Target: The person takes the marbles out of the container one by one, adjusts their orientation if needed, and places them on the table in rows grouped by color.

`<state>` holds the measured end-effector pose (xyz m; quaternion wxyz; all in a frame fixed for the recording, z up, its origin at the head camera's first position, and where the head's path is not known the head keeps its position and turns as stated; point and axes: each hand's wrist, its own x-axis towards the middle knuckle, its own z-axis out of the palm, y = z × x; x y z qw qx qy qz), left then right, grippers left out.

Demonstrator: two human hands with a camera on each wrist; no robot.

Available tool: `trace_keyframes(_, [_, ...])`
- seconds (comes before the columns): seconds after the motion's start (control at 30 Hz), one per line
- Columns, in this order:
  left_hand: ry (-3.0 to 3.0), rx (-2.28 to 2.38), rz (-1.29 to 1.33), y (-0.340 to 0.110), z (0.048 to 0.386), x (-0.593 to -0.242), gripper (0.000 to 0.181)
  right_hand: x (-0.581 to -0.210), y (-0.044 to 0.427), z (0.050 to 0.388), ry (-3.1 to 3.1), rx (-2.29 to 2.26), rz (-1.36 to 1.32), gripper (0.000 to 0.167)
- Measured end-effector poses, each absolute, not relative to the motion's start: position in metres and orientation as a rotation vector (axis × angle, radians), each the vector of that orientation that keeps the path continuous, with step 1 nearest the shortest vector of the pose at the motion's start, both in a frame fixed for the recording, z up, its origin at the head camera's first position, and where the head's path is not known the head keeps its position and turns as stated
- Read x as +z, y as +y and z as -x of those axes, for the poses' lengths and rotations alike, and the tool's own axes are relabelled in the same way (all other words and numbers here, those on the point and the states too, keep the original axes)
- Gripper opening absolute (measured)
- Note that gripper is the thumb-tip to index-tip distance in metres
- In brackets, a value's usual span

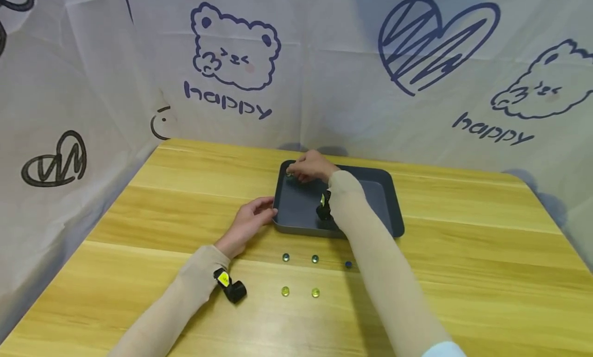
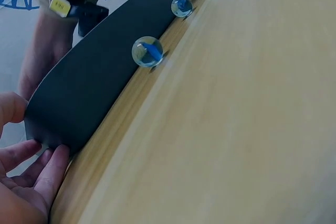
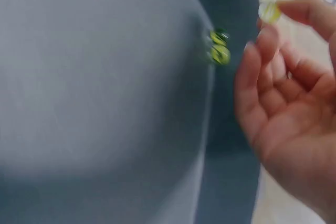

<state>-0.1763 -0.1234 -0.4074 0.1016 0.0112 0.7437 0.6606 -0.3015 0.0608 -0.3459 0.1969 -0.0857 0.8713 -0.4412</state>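
A dark grey rectangular tray stands on the wooden table. At its near left corner is my left hand, thumb by the rim and fingertips lower down, holding that corner. My right hand is over the tray's far left corner. In the right wrist view it pinches a clear yellow marble between thumb and index finger. Against the tray's inner wall lies a yellow-green marble; the green shape beside it may be another marble or a reflection.
Several marbles sit on the table in front of the tray: a blue-swirled one, one beside it, a dark blue one, and nearer, two yellow ones. A white cloth with drawings hangs behind the table.
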Motion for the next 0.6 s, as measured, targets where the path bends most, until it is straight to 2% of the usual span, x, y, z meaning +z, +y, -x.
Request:
trace_keyframes(0.37, [2.213, 1.945, -0.021, -0.124, 0.175, -0.404, 0.048, -0.326, 0.096, 0.289, 2.351, -1.482, 0.498, 0.033])
trace_keyframes(0.6, [2.212, 1.946, -0.029, -0.123, 0.174, -0.405, 0.048, -0.324, 0.114, 0.281, 2.276, -1.577, 0.498, 0.02])
